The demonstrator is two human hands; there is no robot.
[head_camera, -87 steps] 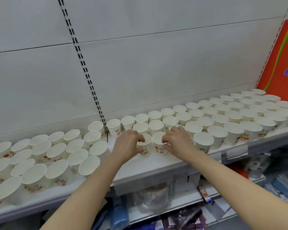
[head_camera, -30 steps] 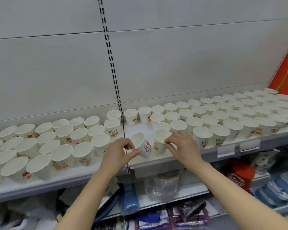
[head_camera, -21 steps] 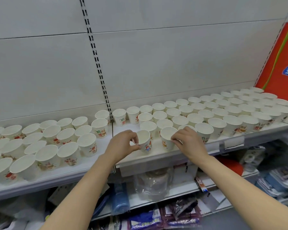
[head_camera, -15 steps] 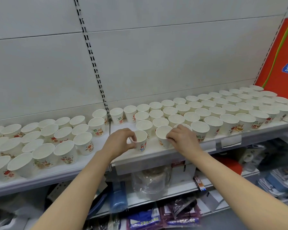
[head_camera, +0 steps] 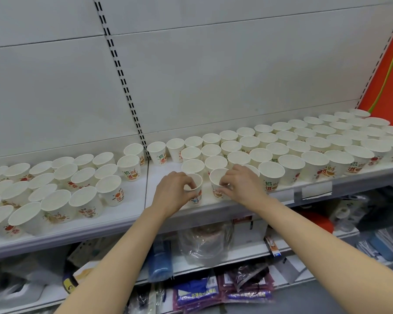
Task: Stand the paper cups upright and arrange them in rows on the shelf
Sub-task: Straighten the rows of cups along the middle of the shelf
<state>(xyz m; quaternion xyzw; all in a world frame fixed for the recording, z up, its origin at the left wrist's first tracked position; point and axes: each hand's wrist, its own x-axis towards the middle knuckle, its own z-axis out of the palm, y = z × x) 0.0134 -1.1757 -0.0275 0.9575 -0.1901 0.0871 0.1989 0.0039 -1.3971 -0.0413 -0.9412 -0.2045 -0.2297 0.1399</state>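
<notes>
— Hands? Left hand (head_camera: 176, 191) grips one paper cup (head_camera: 194, 189), right hand (head_camera: 241, 184) its neighbour (head_camera: 217, 177), both upright at the shelf's (head_camera: 132, 214) front edge.
— Next, probably nudge them into line.

Your paper cups (head_camera: 290, 146) are white with red, green and orange print, all standing upright, mouths up, in packed rows along the white shelf (head_camera: 132, 211). Two front cups (head_camera: 217, 184) stand side by side at its edge, a bare gap left of them.
</notes>
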